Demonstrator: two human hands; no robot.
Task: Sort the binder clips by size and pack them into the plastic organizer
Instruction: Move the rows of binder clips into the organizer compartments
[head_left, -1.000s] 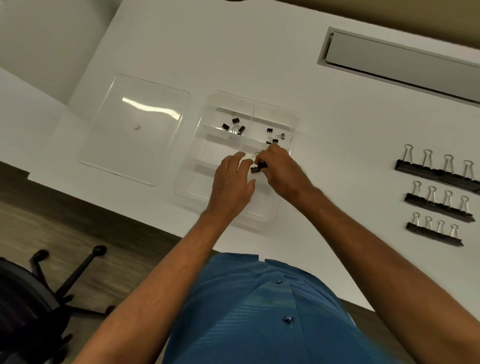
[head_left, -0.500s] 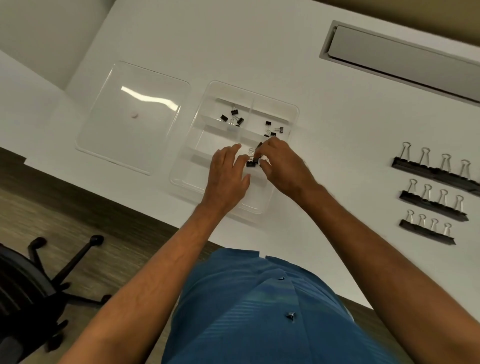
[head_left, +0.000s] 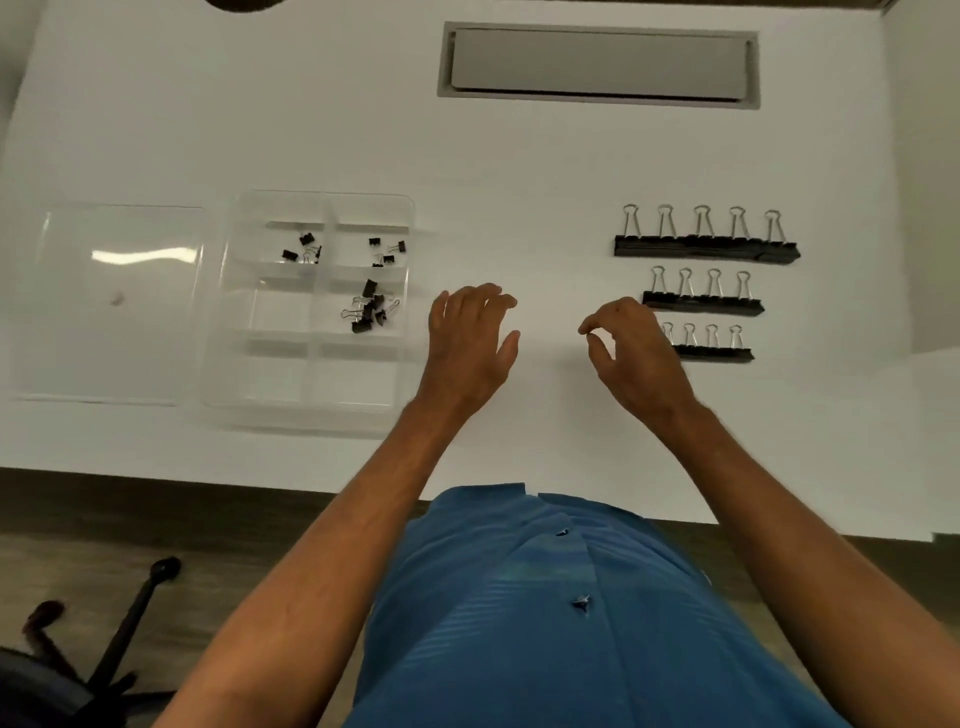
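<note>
Head cam: both hands have pulled out of the plastic organizer (head_left: 311, 312) since a moment ago, and the clip they were fiddling with now sits in the pile of medium binder clips (head_left: 370, 310) in a right-column compartment. The left hand (head_left: 470, 343) hovers over the counter (head_left: 519, 166) with fingers spread wide and empty. The right hand (head_left: 631, 351) has fingers loosely curled, holding nothing, right by the nearest of 3 rows of larger clips (head_left: 706, 306).
</note>
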